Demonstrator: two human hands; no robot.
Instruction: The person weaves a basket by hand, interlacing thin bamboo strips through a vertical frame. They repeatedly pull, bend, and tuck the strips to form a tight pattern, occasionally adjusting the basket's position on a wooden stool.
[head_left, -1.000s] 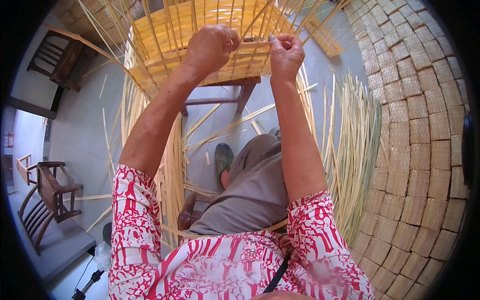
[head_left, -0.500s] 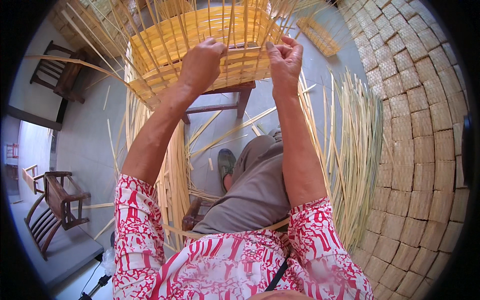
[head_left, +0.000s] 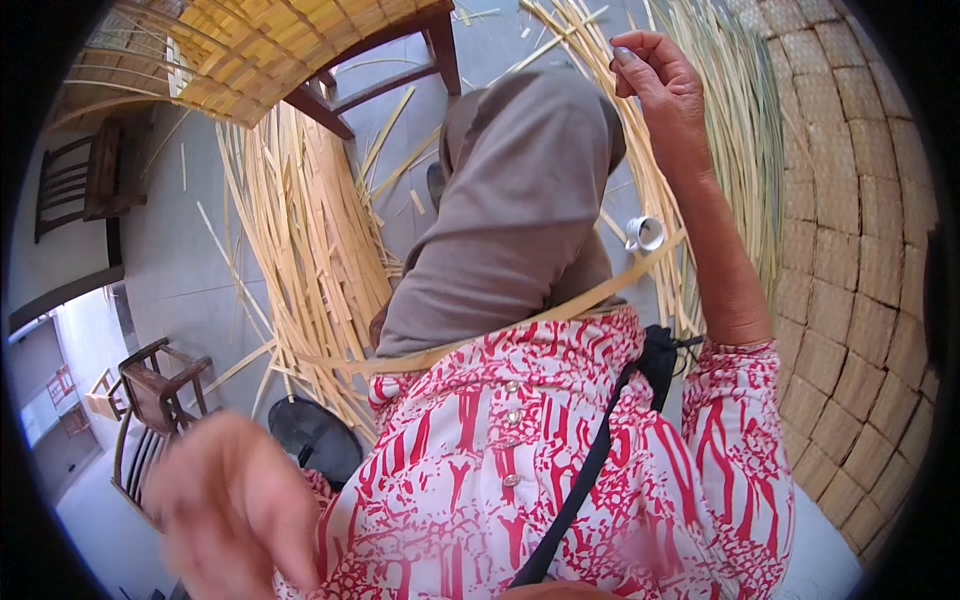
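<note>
Pale bamboo strips [head_left: 300, 230] lying mid-frame; right hand [head_left: 665, 85] hovering upper right, grip loosely curled, apparently empty; left hand [head_left: 235, 510] blurring lower left, grip unreadable. Judging: fetching another strip.

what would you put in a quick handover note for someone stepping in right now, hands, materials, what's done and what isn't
Left hand: low and close to the camera, blurred, apparently empty.
Right hand: raised beside the knee, fingers curled; whether it pinches a strip cannot be told.
Woven panel: on the wooden stool ahead, partly woven with loose strip ends sticking out; neither hand touches it.
Loose bamboo strips: piled on the floor at left, with another bundle at right by the woven mat.
One long strip lies across the lap.
Small white roll on the floor at right.
Left: the panel's weave is unfinished.
</note>
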